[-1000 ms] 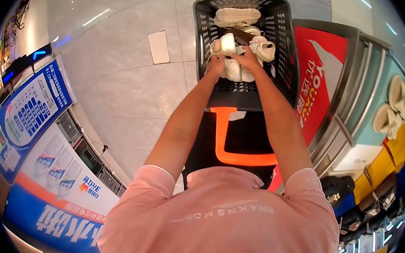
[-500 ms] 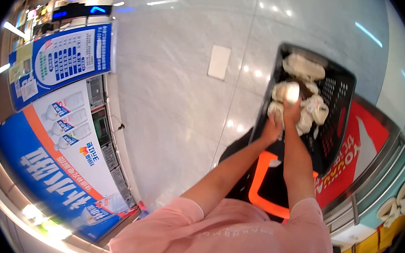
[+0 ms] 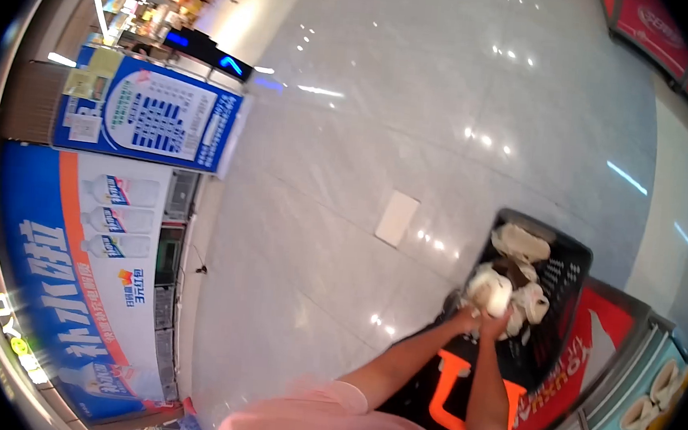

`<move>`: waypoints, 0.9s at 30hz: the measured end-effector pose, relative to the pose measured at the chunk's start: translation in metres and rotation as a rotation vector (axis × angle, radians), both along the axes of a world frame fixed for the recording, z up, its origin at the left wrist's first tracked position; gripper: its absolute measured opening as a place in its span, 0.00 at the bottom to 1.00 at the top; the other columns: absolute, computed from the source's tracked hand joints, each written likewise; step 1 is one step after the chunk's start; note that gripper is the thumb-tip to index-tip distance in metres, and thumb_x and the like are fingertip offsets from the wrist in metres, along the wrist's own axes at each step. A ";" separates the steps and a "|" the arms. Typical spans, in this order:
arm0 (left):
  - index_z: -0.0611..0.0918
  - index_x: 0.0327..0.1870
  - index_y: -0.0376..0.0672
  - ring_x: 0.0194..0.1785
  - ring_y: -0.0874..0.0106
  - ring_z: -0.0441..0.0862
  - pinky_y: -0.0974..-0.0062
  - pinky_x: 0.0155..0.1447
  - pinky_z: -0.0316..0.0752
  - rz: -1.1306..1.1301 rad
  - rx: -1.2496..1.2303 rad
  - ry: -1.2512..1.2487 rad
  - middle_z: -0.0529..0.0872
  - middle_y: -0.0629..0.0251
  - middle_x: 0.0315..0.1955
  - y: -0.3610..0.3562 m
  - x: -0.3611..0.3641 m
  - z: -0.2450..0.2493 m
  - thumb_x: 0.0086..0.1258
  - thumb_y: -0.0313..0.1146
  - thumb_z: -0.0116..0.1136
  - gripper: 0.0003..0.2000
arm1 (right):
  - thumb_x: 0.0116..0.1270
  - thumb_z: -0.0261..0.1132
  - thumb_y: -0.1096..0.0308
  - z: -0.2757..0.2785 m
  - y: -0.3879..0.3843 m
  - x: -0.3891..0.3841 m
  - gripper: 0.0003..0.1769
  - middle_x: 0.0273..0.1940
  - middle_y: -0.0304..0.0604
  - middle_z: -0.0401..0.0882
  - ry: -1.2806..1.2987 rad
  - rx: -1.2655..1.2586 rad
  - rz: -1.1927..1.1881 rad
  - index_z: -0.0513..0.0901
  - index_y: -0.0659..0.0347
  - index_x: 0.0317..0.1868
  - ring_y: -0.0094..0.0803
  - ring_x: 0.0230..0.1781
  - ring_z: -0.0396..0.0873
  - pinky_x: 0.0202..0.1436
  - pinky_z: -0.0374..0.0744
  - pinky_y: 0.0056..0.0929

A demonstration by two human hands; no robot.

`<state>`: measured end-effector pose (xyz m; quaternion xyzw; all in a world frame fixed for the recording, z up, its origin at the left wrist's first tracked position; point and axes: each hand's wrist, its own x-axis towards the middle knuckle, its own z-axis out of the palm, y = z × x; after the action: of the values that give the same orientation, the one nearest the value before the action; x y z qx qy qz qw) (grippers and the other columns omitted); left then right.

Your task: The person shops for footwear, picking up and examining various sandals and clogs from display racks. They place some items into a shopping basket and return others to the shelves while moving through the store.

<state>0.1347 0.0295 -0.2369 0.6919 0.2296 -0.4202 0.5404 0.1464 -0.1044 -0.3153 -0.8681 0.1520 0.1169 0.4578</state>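
Observation:
Both hands reach into the near part of a black basket [image 3: 548,344] with slotted sides. My left hand [image 3: 467,317] is at the near left of a pale, whitish item [image 3: 490,289], its fingers partly hidden and blurred. Close beside it, my right hand [image 3: 495,324] touches the lower edge of the same item, fingers bent against it. Other cream-coloured items [image 3: 529,301] lie in the basket around the hands, and a long pale one [image 3: 521,242] rests at its far end. What they are is too small to tell.
An orange handle [image 3: 447,393] lies below my forearms. Right of the basket is a red panel [image 3: 585,339] on a cabinet. Blue and white advertising boards [image 3: 105,269] line the left. Grey tiled floor [image 3: 318,237] lies between, and red units [image 3: 665,30] are at the upper right.
The camera view has tilted and turned, so basket and hands appear lower in the frame. The hands have come closer together at the pale item.

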 end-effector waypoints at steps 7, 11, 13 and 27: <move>0.64 0.73 0.47 0.58 0.66 0.78 0.61 0.60 0.73 0.548 -0.226 0.319 0.76 0.60 0.62 -0.019 0.002 -0.005 0.72 0.49 0.52 0.31 | 0.53 0.76 0.70 0.062 0.013 0.003 0.39 0.57 0.51 0.74 0.200 0.212 -0.146 0.65 0.59 0.63 0.43 0.57 0.76 0.59 0.74 0.40; 0.74 0.63 0.45 0.47 0.69 0.80 0.65 0.45 0.74 0.692 -0.118 0.307 0.81 0.62 0.52 -0.038 -0.004 0.061 0.72 0.45 0.54 0.22 | 0.53 0.73 0.72 0.101 0.004 0.010 0.38 0.57 0.49 0.73 0.191 0.268 -0.188 0.64 0.59 0.63 0.40 0.57 0.75 0.59 0.74 0.38; 0.79 0.54 0.44 0.47 0.62 0.81 0.61 0.48 0.75 0.625 0.137 -0.151 0.83 0.58 0.44 -0.065 -0.040 0.025 0.71 0.45 0.54 0.18 | 0.53 0.73 0.72 0.122 -0.008 0.008 0.38 0.57 0.49 0.73 0.088 0.249 -0.156 0.64 0.60 0.64 0.40 0.57 0.75 0.59 0.73 0.38; 0.44 0.78 0.38 0.77 0.61 0.55 0.67 0.76 0.54 0.632 -0.254 -0.688 0.57 0.49 0.75 -0.056 -0.004 0.159 0.74 0.44 0.60 0.44 | 0.70 0.59 0.75 0.330 -0.133 -0.010 0.32 0.58 0.49 0.76 0.305 0.948 -0.224 0.58 0.49 0.70 0.48 0.47 0.85 0.45 0.88 0.46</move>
<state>0.1309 -0.0262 -0.0782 0.6155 0.1833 -0.0068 0.7665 0.1362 -0.2375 0.0145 -0.5165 0.2395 0.2485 0.7836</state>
